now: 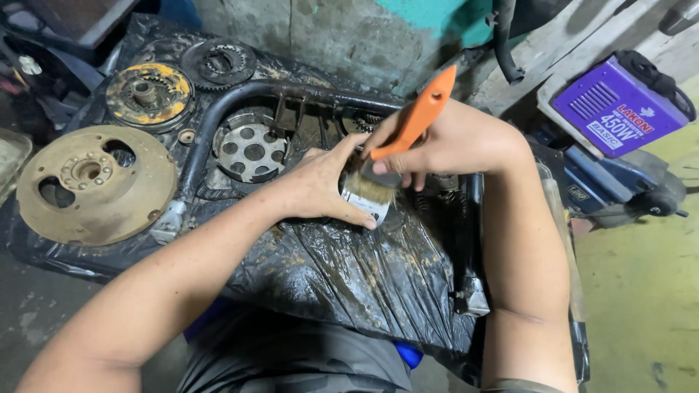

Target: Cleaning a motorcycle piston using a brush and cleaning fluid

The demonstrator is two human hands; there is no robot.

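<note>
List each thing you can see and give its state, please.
right hand: grips brush
orange-handled brush: bristles down on part
left hand: holds small metal part
small metal part: held, being brushed
large tan disc: lying flat, dirty
black plastic sheet: crumpled, greasy

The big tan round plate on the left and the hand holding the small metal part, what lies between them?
In the head view, between the tan round plate and the left hand lie a curved black tube and a perforated silver disc, on black plastic sheeting.

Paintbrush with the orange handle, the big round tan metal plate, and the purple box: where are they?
Paintbrush (419, 116): head view, on its orange handle.
Round tan metal plate (91, 185): head view, on its flat face.
Purple box (619, 109): head view, on its top panel.
</note>
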